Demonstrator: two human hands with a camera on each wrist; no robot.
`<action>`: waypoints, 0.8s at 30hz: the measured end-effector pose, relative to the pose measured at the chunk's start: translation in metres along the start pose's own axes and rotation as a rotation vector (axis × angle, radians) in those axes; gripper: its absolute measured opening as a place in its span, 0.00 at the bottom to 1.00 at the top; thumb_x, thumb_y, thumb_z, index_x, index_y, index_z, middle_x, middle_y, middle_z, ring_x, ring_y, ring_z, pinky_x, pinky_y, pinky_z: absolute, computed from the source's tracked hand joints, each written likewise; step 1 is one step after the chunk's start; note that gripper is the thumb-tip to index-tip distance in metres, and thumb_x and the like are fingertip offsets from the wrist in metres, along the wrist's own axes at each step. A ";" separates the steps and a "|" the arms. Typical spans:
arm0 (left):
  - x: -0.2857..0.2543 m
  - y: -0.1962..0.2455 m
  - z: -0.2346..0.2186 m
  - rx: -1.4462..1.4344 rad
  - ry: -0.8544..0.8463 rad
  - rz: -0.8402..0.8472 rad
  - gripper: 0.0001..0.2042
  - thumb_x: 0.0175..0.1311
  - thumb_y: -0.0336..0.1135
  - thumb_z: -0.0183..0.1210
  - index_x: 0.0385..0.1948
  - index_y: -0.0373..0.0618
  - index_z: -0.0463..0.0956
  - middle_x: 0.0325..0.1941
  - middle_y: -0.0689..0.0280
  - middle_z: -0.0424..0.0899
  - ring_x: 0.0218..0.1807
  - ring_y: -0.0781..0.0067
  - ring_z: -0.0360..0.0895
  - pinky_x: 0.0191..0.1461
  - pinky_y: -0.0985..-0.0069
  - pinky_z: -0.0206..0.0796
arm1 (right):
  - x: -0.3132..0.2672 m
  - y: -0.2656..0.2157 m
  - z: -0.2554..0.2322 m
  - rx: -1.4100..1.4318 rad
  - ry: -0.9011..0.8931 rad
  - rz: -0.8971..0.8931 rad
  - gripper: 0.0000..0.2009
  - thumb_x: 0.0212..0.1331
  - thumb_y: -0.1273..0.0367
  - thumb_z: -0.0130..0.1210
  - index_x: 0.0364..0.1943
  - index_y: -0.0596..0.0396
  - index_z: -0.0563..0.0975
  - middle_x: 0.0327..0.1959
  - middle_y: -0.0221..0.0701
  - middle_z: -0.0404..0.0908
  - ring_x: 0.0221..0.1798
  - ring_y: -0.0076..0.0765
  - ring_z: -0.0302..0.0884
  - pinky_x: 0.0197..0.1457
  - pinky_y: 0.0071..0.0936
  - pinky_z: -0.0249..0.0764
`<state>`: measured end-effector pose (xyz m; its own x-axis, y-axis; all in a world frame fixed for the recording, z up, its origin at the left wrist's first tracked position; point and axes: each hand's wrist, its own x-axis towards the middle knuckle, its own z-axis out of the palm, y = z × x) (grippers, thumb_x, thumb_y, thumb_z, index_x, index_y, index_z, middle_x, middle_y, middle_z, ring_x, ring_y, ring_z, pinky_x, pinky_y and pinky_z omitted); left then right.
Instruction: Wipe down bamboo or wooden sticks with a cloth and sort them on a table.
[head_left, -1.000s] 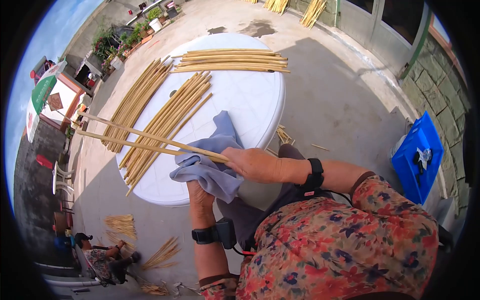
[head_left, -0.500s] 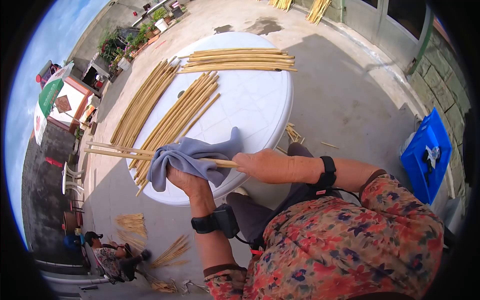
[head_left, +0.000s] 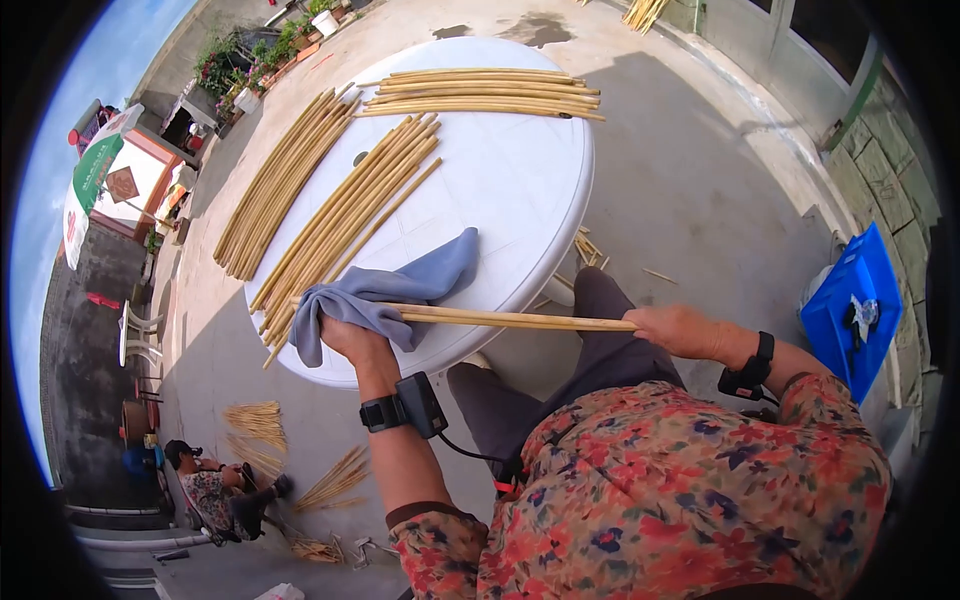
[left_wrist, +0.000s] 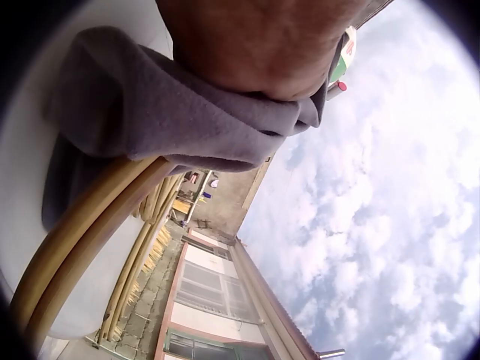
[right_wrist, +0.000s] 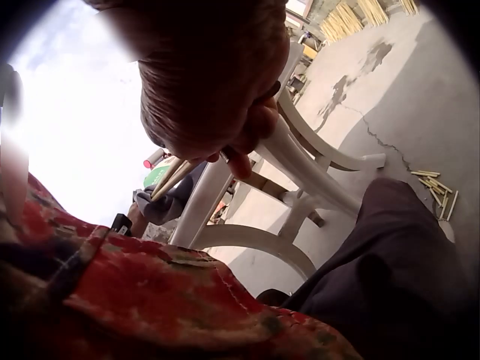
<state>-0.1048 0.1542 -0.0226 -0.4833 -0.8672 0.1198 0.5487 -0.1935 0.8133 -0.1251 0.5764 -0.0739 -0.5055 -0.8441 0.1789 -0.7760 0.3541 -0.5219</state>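
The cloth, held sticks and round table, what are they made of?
The cloth looks like soft, matte fabric, draping in loose folds; the fibre is unclear. The held sticks seem cane, reed or wood: straw-yellow, slim and faintly shiny. The round table is probably molded plastic: smooth and white, with a rounded rim.

Left hand is curled into a grip, left forearm running back from it toward the body. Right hand is pinching well apart from that grip, right forearm trailing behind.
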 end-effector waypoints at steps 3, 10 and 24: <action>-0.005 0.000 0.008 0.037 -0.010 -0.099 0.11 0.65 0.39 0.43 0.34 0.40 0.68 0.36 0.57 0.75 0.35 0.62 0.76 0.40 0.70 0.72 | -0.024 0.003 -0.010 -0.045 -0.045 0.072 0.13 0.56 0.67 0.49 0.46 0.50 0.68 0.33 0.34 0.75 0.28 0.45 0.74 0.29 0.35 0.71; 0.040 -0.030 -0.033 0.156 -0.098 -0.182 0.18 0.66 0.43 0.34 0.43 0.37 0.65 0.52 0.51 0.70 0.52 0.56 0.69 0.57 0.62 0.60 | -0.080 0.020 -0.014 -0.012 -0.041 0.169 0.14 0.55 0.67 0.50 0.47 0.50 0.69 0.31 0.35 0.75 0.29 0.45 0.74 0.30 0.35 0.71; -0.070 -0.025 0.019 -0.209 -0.342 -0.578 0.17 0.64 0.46 0.45 0.48 0.46 0.66 0.50 0.63 0.72 0.51 0.65 0.70 0.56 0.65 0.63 | 0.054 -0.024 -0.006 0.477 0.209 0.319 0.13 0.62 0.66 0.41 0.49 0.53 0.65 0.31 0.34 0.78 0.34 0.43 0.75 0.38 0.32 0.70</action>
<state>-0.0975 0.2289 -0.0401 -0.9057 -0.4122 -0.0984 0.2421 -0.6938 0.6782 -0.1360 0.5248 -0.0471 -0.7859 -0.6122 0.0869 -0.3443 0.3166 -0.8839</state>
